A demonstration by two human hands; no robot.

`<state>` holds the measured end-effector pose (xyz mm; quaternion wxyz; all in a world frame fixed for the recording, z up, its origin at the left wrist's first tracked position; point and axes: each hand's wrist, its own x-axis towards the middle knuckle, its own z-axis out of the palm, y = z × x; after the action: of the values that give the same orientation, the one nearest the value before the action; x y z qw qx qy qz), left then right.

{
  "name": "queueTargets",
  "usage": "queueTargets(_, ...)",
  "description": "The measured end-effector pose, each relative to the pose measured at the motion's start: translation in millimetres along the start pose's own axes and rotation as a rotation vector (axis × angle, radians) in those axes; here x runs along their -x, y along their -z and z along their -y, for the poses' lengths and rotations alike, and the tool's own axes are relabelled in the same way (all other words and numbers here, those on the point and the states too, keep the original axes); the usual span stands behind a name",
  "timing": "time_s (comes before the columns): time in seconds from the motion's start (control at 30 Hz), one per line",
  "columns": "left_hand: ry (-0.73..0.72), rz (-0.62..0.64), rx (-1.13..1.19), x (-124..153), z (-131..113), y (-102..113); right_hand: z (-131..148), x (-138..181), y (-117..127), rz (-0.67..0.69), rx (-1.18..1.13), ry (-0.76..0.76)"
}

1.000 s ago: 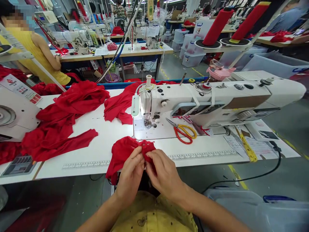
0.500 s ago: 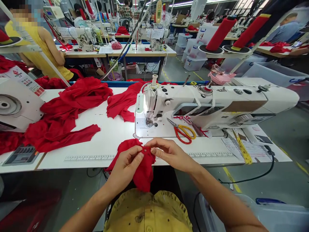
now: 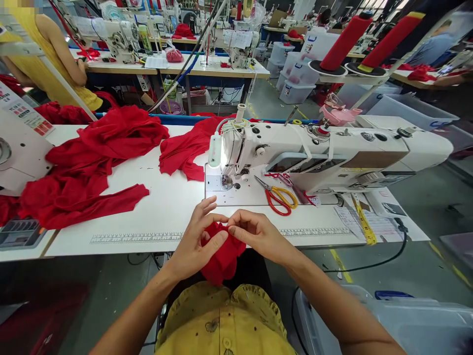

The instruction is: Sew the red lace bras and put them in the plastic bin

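A small piece of red fabric [image 3: 221, 261] hangs between my hands at the front edge of the sewing table, its lower end over my lap. My right hand [image 3: 256, 234] pinches its top edge between thumb and forefinger. On the other side, my left hand [image 3: 197, 241] has its thumb and forefinger on the fabric near that edge, the remaining fingers raised and spread. Just beyond my hands stands a white sewing machine [image 3: 288, 148]. Scissors [image 3: 277, 195] with one red and one yellow handle lie on its bed.
Heaped red fabric [image 3: 107, 148] covers the table's left part, and another red piece [image 3: 185, 150] lies beside the machine head. Red thread cones [image 3: 345, 42] stand behind it at right. A yellow tape measure [image 3: 364, 219] hangs over the front edge. A person in yellow [image 3: 51, 59] sits at back left.
My left hand has opened its outer fingers and turned. The fabric has gathered closer in and shifted slightly right. My right hand keeps its pinch. The view has moved a little.
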<state>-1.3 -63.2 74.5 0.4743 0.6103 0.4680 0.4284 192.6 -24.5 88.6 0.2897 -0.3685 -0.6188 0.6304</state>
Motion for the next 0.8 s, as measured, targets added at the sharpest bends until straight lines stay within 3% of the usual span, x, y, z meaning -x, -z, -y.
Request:
queueTargets(0.17,0.075,-0.05,0.086,16.5,24.0,0.7,-3.9,-7.6,-15.8,-0.024,0.07,-0.006)
queueTargets(0.27,0.102,-0.122,-0.124,22.3,21.2,36.0,-9.8,-30.7,-37.3,0.129,-0.084,-0.084)
queueTargets(0.33,0.002,-0.129,-0.428,5.7,2.9,71.4,-8.7,-54.2,-51.3,0.161,-0.194,-0.082)
queueTargets(0.4,-0.083,-0.07,-0.776,-29.2,-20.6,100.6,-3.7,-78.6,-58.0,0.088,-0.337,-0.05)
queueTargets(0.47,-0.128,0.008,-1.026,-73.2,-34.1,111.0,-0.3,-97.3,-52.8,-0.012,-0.359,-0.064)
queueTargets(0.57,-0.109,0.193,-0.982,-127.0,-16.4,88.6,-9.8,-105.5,-25.4,-0.117,-0.137,-0.183)
queueTargets(0.67,-0.02,0.253,-0.885,-147.6,28.0,51.2,-32.9,-92.3,6.1,-0.213,0.022,-0.242)
queueTargets(0.73,0.007,0.251,-0.871,-149.2,49.9,35.6,-46.1,-80.0,20.2,-0.297,0.295,-0.145)
queueTargets(0.8,0.04,0.229,-0.874,-148.5,57.7,30.3,-53.9,-70.6,28.3,-0.297,0.752,0.06)
